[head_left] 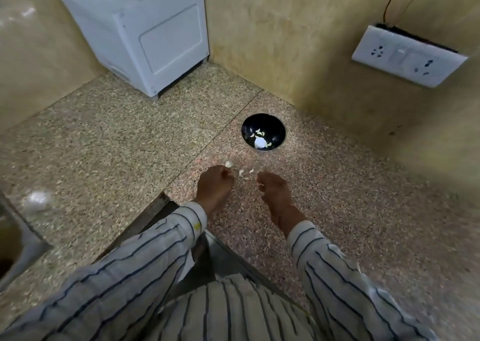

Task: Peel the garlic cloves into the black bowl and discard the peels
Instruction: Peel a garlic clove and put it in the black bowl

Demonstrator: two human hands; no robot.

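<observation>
Both hands (215,183) curled, maybe w/ garlic (241,173).

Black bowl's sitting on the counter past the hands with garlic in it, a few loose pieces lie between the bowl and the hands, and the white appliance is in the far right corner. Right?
Not quite. The head view shows the white appliance in the far left corner; the right wall carries a socket plate. The rest holds: black bowl past the hands, loose pieces between.

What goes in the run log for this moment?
left hand: curled, near cloves | right hand: curled, contents unclear | black bowl: holds garlic
</observation>
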